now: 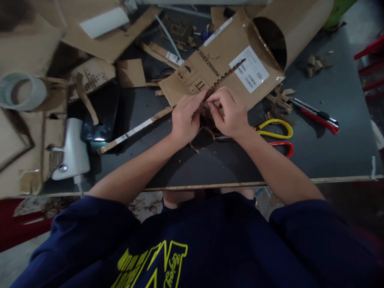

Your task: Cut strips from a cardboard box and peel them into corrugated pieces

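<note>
A narrow strip of corrugated cardboard (225, 76), its wavy inner layer showing, slants up to the right between my two hands. My left hand (188, 114) is closed on the strip's lower end. My right hand (227, 111) pinches it just beside, thumb and index finger close to the left fingers. Behind the strip lies a printed cardboard piece (186, 86) with a white label (250, 70). Torn paper scraps (207, 130) lie under my hands. Scissors with a yellow and a red handle (277, 127) lie partly beneath my right forearm.
A red utility knife (319, 116) lies at the right, near torn scraps (279, 98). A large cardboard tube (306, 30) is at the back right. At the left are a tape roll (37, 94), a white corded device (72, 152), a dark phone-like slab (103, 106) and a long cardboard strip (136, 130).
</note>
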{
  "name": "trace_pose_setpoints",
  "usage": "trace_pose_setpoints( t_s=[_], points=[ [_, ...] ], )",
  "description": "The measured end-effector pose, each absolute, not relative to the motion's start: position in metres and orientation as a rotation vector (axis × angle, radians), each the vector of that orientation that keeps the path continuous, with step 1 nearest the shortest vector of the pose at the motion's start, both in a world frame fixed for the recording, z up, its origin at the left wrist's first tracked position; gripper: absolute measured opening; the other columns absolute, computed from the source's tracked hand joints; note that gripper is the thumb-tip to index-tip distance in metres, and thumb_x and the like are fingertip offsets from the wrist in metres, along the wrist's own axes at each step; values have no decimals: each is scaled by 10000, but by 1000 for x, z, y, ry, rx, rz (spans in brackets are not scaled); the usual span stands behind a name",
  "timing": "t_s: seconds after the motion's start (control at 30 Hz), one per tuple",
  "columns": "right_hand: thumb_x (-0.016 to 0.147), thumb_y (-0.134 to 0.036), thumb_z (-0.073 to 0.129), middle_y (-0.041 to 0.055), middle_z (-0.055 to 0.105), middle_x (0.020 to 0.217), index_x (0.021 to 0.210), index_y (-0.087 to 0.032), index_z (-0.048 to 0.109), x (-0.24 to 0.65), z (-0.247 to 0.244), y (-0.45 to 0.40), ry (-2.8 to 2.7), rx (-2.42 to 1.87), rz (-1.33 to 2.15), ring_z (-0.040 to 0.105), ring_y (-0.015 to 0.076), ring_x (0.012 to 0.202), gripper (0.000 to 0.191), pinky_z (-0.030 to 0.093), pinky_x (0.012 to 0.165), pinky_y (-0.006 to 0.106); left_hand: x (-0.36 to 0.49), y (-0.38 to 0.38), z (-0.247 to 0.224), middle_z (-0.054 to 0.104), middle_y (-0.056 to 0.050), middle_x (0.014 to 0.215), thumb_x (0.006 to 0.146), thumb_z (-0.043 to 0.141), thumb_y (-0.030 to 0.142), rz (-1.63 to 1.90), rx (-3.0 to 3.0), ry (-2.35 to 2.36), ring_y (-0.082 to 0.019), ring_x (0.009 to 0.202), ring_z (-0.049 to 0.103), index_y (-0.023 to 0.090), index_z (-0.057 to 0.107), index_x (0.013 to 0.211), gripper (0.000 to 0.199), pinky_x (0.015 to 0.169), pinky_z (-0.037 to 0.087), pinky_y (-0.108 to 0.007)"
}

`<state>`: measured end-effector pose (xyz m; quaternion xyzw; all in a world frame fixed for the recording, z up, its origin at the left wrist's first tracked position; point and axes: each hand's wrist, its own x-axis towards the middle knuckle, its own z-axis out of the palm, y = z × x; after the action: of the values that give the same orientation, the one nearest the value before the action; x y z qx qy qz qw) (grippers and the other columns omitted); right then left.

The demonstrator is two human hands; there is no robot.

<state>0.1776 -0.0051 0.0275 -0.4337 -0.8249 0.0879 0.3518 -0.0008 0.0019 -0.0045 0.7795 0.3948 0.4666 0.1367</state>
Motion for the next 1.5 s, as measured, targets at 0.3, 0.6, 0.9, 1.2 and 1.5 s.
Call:
trace_pose_setpoints(
  t_s=[0.3,0.6,0.9,1.2,1.5],
  points=[
    [1027,-425,396,52,677,1018,1037,-251,588,182,23,1,-2026,-965,224,681,185,973,260,608,843,349,2,-4,0,751,-61,1071,961,475,677,1408,1981,1297,-223,1059,703,274,646,1235,516,956,561,-395],
    [998,-413,496,45,733,952,994,-229,661,185,14,-2,-1965,-973,173,726,194,927,247,615,941,399,-3,-3,4,729,-55,1125,991,477,602,1433,2223,1202,-258,1172,658,301,681,1188,413,1088,474,-499],
    [1008,-471,490,46,748,1056,1197,-272,663,182,21,-6,-1913,-932,169,734,203,998,324,624,954,385,1,-14,7,751,-53,1099,1003,410,639,1429,2076,1290,-229,1111,698,290,666,1146,457,1011,554,-426],
    [984,-510,510,46,753,1153,1006,-289,726,181,28,1,-1897,-980,13,675,275,1222,309,555,1102,490,7,-12,3,772,-42,1080,1010,427,619,1521,2005,1256,-199,1019,750,266,696,1158,468,923,618,-354],
    [1013,-417,507,58,765,1170,1039,-250,707,179,26,-3,-1927,-928,166,732,214,1108,261,616,974,371,5,-8,3,762,-48,1153,1036,358,596,1430,2108,1252,-197,1068,737,274,672,1255,500,925,611,-332]
  ],
)
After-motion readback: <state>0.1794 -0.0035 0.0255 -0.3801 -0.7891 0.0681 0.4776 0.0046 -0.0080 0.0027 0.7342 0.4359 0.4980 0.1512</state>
